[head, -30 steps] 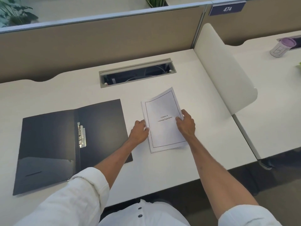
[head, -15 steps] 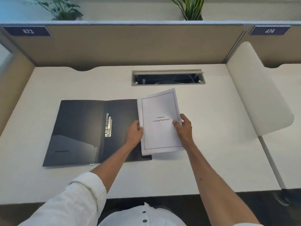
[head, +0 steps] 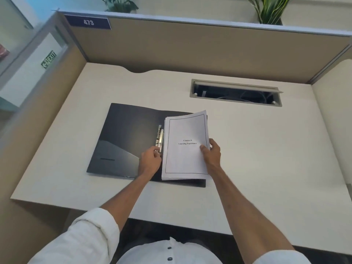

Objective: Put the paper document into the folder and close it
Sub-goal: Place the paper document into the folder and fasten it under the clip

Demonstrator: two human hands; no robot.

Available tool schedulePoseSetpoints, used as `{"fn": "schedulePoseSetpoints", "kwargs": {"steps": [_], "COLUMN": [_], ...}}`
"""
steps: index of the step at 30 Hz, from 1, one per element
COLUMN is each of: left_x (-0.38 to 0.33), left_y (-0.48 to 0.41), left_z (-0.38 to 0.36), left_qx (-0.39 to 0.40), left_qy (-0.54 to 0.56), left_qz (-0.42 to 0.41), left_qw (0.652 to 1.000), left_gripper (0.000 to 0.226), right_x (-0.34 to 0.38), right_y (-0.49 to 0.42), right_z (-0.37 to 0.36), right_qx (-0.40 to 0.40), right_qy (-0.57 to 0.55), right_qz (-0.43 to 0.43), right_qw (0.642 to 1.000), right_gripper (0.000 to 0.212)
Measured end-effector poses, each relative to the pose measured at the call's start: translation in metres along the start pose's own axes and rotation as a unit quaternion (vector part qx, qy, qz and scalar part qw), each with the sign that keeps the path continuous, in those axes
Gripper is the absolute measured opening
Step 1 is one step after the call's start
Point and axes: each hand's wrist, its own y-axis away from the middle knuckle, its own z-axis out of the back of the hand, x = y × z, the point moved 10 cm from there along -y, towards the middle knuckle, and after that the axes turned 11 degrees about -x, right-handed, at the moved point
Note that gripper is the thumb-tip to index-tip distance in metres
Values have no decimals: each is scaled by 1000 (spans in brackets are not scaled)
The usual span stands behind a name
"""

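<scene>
Document held by both hands over open folder.

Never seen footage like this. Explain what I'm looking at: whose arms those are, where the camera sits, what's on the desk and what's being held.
No machine here: a person wears a camera on the head, looking down at their own two arms. On the desk lies an open dark folder with a metal clip at its spine. A stack of printed paper sits over the folder's right half. The right hand grips the paper's right edge, thumb on top. The left hand is at the paper's left edge by the clip; its exact grip is hidden. Behind is a cable slot.
</scene>
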Motion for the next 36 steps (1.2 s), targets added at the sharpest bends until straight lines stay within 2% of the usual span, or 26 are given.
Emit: {"fn": "schedulePoseSetpoints", "kwargs": {"steps": [17, 19, 28, 33, 36], "left_x": [5, 5, 6, 4, 4], "left_y": [-12, -14, -16, -17, -15], "left_z": [1, 3, 7, 8, 8], "left_qx": [9, 8, 6, 8, 4], "left_qy": [-2, -1, -10, -26, -34], "left_qz": [-34, -40, -56, -70, -74], "left_qw": [999, 999, 998, 997, 997], "left_gripper": [41, 39, 34, 35, 34], "right_x": [-18, -19, -26, -21, -14], "right_y": [-9, -11, -13, -11, -7], "right_z": [-13, -15, -29, -36, -36], "right_qx": [-39, -42, -37, -39, -50], "right_qy": [-111, -106, -92, -74, -6], "right_qz": [-43, -46, -42, -23, 5], "right_qw": [992, 992, 994, 996, 999], "right_gripper": [44, 51, 55, 46, 41]}}
